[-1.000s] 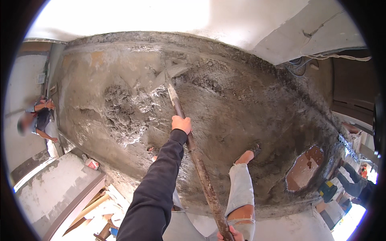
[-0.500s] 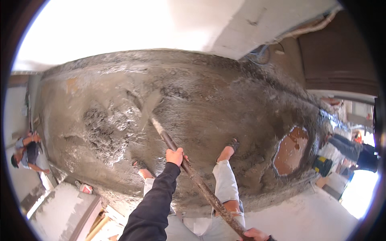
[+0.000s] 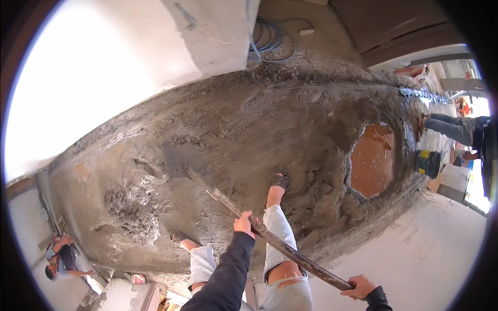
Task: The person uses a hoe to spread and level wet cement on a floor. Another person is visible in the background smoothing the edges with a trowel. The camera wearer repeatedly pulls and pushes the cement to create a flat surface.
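Note:
My left hand is closed around the middle of a long wooden-handled hoe, its dark sleeve rising from below. At the upper end of the same handle, my right hand grips it near the lower right. The handle slants down to the far left, where the mortar-coated blade lies on the wet grey mortar; its outline blends into the mix. A rough heap of mortar lies left of the blade. My sandalled feet stand in the mix on either side of the handle's lower part.
A ragged pool of brown water lies to the right. Beyond it stand a dark bucket and a person. Another person is at the far left. Coiled hose lies by the white wall corner.
The view has turned to the right. The hoe's blade has come down flat onto the mortar, and my right hand has swung further into view with the handle's end.

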`<move>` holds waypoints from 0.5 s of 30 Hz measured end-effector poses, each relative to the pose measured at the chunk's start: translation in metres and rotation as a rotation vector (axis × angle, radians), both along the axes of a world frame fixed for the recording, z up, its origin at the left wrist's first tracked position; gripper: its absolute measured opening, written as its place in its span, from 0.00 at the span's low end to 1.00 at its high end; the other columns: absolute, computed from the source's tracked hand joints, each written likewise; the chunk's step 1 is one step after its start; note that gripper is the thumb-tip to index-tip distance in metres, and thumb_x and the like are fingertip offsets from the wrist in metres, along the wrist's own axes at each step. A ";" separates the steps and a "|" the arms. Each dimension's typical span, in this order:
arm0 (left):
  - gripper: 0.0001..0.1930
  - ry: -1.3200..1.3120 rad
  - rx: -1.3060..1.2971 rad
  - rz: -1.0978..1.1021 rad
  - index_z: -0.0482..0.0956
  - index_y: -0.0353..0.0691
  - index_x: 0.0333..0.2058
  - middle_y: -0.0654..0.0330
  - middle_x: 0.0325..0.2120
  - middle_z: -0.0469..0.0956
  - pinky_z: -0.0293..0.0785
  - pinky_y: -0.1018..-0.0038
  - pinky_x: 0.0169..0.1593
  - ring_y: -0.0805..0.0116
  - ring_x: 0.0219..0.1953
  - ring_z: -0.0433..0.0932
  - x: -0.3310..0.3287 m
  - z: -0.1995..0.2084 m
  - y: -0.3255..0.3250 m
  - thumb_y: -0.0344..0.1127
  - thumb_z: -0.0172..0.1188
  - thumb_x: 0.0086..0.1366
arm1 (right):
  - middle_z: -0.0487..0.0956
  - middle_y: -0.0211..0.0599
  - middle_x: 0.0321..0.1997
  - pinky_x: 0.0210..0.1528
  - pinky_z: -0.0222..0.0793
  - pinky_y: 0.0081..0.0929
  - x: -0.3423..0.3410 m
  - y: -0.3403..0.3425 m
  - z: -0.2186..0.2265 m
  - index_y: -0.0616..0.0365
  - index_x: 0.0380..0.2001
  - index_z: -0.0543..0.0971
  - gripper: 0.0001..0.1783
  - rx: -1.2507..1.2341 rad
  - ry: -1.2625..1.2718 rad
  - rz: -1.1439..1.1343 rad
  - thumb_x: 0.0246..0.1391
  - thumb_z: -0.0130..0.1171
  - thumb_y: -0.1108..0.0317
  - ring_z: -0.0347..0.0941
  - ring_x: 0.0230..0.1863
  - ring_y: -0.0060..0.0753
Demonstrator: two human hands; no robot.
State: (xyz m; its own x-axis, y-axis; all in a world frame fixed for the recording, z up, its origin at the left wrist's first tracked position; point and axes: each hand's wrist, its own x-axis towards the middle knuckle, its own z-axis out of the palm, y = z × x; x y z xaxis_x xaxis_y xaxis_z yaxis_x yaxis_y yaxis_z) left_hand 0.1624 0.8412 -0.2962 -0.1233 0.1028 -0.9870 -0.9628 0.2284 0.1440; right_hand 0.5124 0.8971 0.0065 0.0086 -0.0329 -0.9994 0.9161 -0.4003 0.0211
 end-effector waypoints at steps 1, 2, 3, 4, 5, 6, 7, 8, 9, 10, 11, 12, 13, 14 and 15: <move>0.08 0.068 -0.063 -0.097 0.66 0.39 0.26 0.58 0.21 0.69 0.72 0.67 0.25 0.65 0.22 0.72 0.016 0.000 0.005 0.30 0.57 0.52 | 0.73 0.28 0.11 0.20 0.65 0.23 0.015 0.003 0.002 0.58 0.14 0.75 0.18 -0.044 -0.011 -0.046 0.43 0.66 0.55 0.70 0.15 0.20; 0.10 0.149 -0.129 -0.161 0.66 0.35 0.28 0.57 0.22 0.68 0.72 0.68 0.23 0.64 0.21 0.71 0.030 0.021 0.020 0.28 0.58 0.50 | 0.73 0.28 0.10 0.19 0.63 0.22 0.035 0.000 0.006 0.59 0.15 0.76 0.17 -0.096 -0.029 -0.096 0.44 0.66 0.58 0.69 0.14 0.19; 0.11 0.178 -0.133 -0.193 0.66 0.34 0.28 0.57 0.22 0.69 0.71 0.68 0.21 0.64 0.19 0.71 0.048 0.009 0.019 0.29 0.59 0.49 | 0.73 0.27 0.10 0.18 0.62 0.21 0.054 -0.004 0.008 0.60 0.15 0.77 0.15 -0.148 -0.045 -0.144 0.44 0.66 0.61 0.68 0.13 0.18; 0.12 0.221 -0.143 -0.221 0.66 0.32 0.28 0.56 0.22 0.70 0.70 0.69 0.20 0.65 0.17 0.71 0.055 0.004 0.015 0.29 0.59 0.49 | 0.73 0.25 0.11 0.18 0.61 0.21 0.055 -0.009 0.010 0.59 0.15 0.79 0.13 -0.140 -0.086 -0.128 0.46 0.64 0.63 0.66 0.13 0.16; 0.13 0.265 -0.153 -0.248 0.66 0.30 0.28 0.56 0.23 0.71 0.70 0.69 0.19 0.65 0.16 0.71 0.060 -0.001 0.010 0.29 0.59 0.48 | 0.73 0.25 0.11 0.18 0.61 0.21 0.056 -0.009 0.002 0.59 0.16 0.80 0.13 -0.150 -0.098 -0.074 0.46 0.63 0.63 0.66 0.13 0.16; 0.12 0.155 -0.224 -0.279 0.64 0.32 0.30 0.56 0.24 0.67 0.72 0.68 0.23 0.64 0.22 0.71 0.060 -0.016 0.015 0.28 0.58 0.49 | 0.74 0.24 0.11 0.18 0.61 0.21 0.055 -0.006 -0.009 0.58 0.16 0.80 0.12 -0.160 -0.109 -0.018 0.46 0.63 0.62 0.66 0.12 0.16; 0.12 0.144 -0.382 -0.258 0.65 0.31 0.29 0.56 0.24 0.67 0.72 0.68 0.22 0.65 0.22 0.71 0.063 -0.015 0.027 0.28 0.58 0.48 | 0.74 0.24 0.11 0.18 0.61 0.21 0.051 0.002 -0.016 0.57 0.17 0.81 0.12 -0.176 -0.117 0.040 0.47 0.63 0.62 0.65 0.12 0.16; 0.12 0.179 -0.336 -0.252 0.65 0.31 0.29 0.56 0.23 0.68 0.72 0.68 0.22 0.65 0.20 0.70 0.069 -0.014 0.023 0.28 0.57 0.48 | 0.73 0.22 0.10 0.17 0.60 0.22 0.059 0.011 -0.018 0.55 0.15 0.81 0.14 -0.174 -0.071 -0.081 0.46 0.63 0.59 0.65 0.12 0.16; 0.11 0.218 -0.286 -0.242 0.65 0.31 0.29 0.56 0.22 0.68 0.71 0.69 0.22 0.65 0.19 0.70 0.073 -0.013 0.012 0.28 0.57 0.49 | 0.73 0.23 0.09 0.17 0.61 0.21 0.070 0.017 -0.018 0.54 0.13 0.80 0.16 -0.167 -0.054 -0.110 0.46 0.63 0.57 0.65 0.12 0.16; 0.11 0.258 -0.237 -0.231 0.65 0.30 0.29 0.56 0.21 0.69 0.71 0.69 0.22 0.65 0.18 0.70 0.075 -0.017 0.007 0.28 0.56 0.49 | 0.72 0.24 0.09 0.18 0.61 0.21 0.084 0.022 -0.016 0.53 0.11 0.78 0.18 -0.160 -0.037 -0.139 0.46 0.63 0.55 0.65 0.12 0.17; 0.10 0.283 -0.242 -0.239 0.66 0.31 0.28 0.55 0.21 0.69 0.71 0.69 0.21 0.65 0.18 0.70 0.075 -0.017 0.000 0.28 0.56 0.49 | 0.72 0.25 0.08 0.18 0.61 0.21 0.084 0.019 -0.011 0.53 0.09 0.77 0.20 -0.183 -0.031 -0.180 0.46 0.63 0.53 0.66 0.11 0.17; 0.09 0.309 -0.247 -0.246 0.66 0.31 0.28 0.55 0.21 0.70 0.71 0.68 0.21 0.65 0.17 0.70 0.075 -0.018 -0.007 0.28 0.56 0.49 | 0.72 0.26 0.09 0.18 0.62 0.22 0.081 0.019 -0.017 0.55 0.10 0.77 0.21 -0.213 -0.046 -0.072 0.44 0.64 0.52 0.67 0.12 0.18; 0.09 0.349 -0.239 -0.238 0.66 0.31 0.27 0.54 0.21 0.70 0.70 0.68 0.21 0.65 0.17 0.70 0.071 -0.017 -0.005 0.27 0.55 0.49 | 0.72 0.27 0.09 0.19 0.63 0.22 0.073 0.020 -0.024 0.55 0.11 0.78 0.20 -0.201 -0.045 -0.035 0.44 0.64 0.52 0.67 0.12 0.18; 0.07 0.236 -0.324 -0.218 0.67 0.33 0.25 0.54 0.21 0.70 0.70 0.66 0.22 0.63 0.17 0.71 0.064 -0.024 -0.002 0.28 0.54 0.49 | 0.73 0.27 0.09 0.19 0.63 0.22 0.065 0.019 -0.035 0.56 0.12 0.78 0.20 -0.189 -0.044 0.002 0.44 0.64 0.51 0.68 0.12 0.19; 0.06 0.145 -0.456 -0.257 0.66 0.34 0.25 0.55 0.19 0.69 0.71 0.63 0.24 0.61 0.18 0.71 0.059 -0.038 0.006 0.29 0.53 0.50 | 0.73 0.27 0.09 0.19 0.64 0.22 0.062 0.020 -0.047 0.56 0.12 0.78 0.20 -0.163 -0.041 0.041 0.43 0.65 0.51 0.68 0.12 0.20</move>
